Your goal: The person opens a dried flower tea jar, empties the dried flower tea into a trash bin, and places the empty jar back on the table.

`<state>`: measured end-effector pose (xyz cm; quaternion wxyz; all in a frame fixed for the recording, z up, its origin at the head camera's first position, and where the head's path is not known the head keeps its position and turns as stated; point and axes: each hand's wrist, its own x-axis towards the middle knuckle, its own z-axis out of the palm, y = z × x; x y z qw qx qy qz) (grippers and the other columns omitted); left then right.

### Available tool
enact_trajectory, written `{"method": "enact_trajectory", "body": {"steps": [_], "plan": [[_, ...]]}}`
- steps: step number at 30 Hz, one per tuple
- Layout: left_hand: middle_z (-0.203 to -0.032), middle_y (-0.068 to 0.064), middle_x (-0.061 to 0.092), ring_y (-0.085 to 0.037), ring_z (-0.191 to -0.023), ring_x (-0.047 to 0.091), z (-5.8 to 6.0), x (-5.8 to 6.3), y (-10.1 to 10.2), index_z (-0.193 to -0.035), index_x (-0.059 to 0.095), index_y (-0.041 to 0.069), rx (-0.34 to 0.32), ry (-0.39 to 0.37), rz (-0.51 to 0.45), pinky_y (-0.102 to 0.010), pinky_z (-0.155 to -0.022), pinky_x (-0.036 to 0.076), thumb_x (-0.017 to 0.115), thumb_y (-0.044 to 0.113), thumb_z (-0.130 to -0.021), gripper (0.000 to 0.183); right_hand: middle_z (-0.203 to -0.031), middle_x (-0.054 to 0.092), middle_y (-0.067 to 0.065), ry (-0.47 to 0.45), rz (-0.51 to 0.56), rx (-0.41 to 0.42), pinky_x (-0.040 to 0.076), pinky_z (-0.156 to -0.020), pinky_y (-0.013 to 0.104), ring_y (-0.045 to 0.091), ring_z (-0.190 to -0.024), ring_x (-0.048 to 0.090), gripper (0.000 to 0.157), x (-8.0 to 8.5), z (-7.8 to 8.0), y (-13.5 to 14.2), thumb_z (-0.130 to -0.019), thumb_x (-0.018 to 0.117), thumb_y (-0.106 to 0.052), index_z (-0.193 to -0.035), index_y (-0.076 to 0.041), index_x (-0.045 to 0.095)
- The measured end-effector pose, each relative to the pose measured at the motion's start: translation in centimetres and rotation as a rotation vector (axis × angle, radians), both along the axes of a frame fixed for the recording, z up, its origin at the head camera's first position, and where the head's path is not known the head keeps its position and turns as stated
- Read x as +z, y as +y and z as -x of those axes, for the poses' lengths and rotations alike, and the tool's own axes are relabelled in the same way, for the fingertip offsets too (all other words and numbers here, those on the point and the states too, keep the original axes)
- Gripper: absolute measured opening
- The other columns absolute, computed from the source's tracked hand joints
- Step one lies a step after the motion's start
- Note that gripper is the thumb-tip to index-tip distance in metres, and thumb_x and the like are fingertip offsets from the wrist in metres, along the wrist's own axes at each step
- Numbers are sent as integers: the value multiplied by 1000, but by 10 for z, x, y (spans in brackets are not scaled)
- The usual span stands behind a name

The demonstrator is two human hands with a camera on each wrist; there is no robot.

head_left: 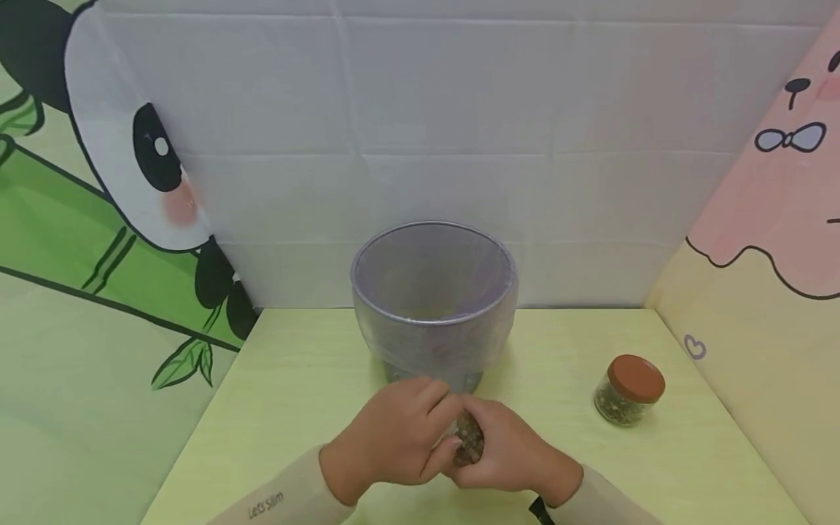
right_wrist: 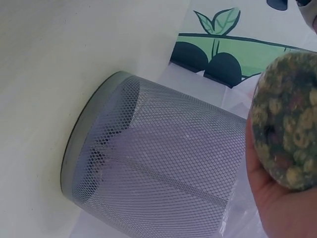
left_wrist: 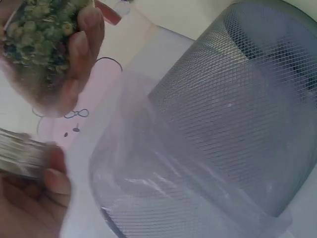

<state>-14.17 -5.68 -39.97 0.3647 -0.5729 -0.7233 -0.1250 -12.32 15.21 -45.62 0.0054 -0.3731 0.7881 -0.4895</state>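
Observation:
In the right hand [head_left: 508,448] is a clear jar [head_left: 469,440] of dried flowers and herbs, gripped round its side. The right wrist view shows one end of this jar [right_wrist: 287,124] close up, with yellowish buds pressed against it. Beside it in the head view is the left hand [head_left: 400,434], its fingers curled. A silvery ridged lid [left_wrist: 22,153] is pinched by the left hand in the left wrist view, apart from the jar [left_wrist: 42,37]. Just beyond both hands stands a mesh wastebasket [right_wrist: 173,148] lined with a thin translucent bag [head_left: 433,343].
A second small jar [head_left: 620,405] of dried herbs, with a reddish-brown lid [head_left: 636,378], stands on the right of the pale yellow table [head_left: 282,408]. White sheeting [head_left: 453,95] forms the back wall. Panels with cartoon animals flank both sides.

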Motion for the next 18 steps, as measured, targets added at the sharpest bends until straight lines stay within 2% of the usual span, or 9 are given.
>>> {"method": "enact_trajectory", "body": {"steps": [5,10,12,14,18], "plan": [[-74,1,43,-12,-58,35,-11,-1,3,-85,53,9,242,-157,-10,-25,-48,36,37,30,-107,35,-80,51,-14,82,-119,-160,47,-56,24,1,-64,48,34,0,-1,-3,-82,82,-23,-97,-29,52],[-76,1,39,-12,-59,35,-23,3,5,-87,48,9,435,-456,50,-28,-51,38,50,30,-105,28,-92,57,-18,110,-165,-221,52,-67,27,1,-76,56,42,-2,-2,-5,-78,85,-24,-109,-27,57],[-77,2,39,-11,-61,35,-26,5,6,-87,47,10,478,-555,70,-28,-53,38,50,30,-106,28,-96,59,-19,122,-178,-233,53,-71,28,0,-80,58,46,-3,-2,-5,-77,85,-25,-114,-27,58],[-79,2,39,-11,-62,35,-28,6,6,-89,48,11,496,-614,82,-28,-55,39,49,32,-107,28,-95,59,-19,132,-185,-237,53,-71,27,0,-79,58,47,-3,-2,-5,-76,86,-26,-114,-27,58],[-82,3,41,-11,-65,37,-28,5,5,-94,52,11,495,-650,96,-28,-58,42,51,35,-105,26,-92,57,-19,147,-193,-233,51,-68,26,0,-75,55,45,-4,-1,-3,-77,86,-26,-112,-26,58]]}}
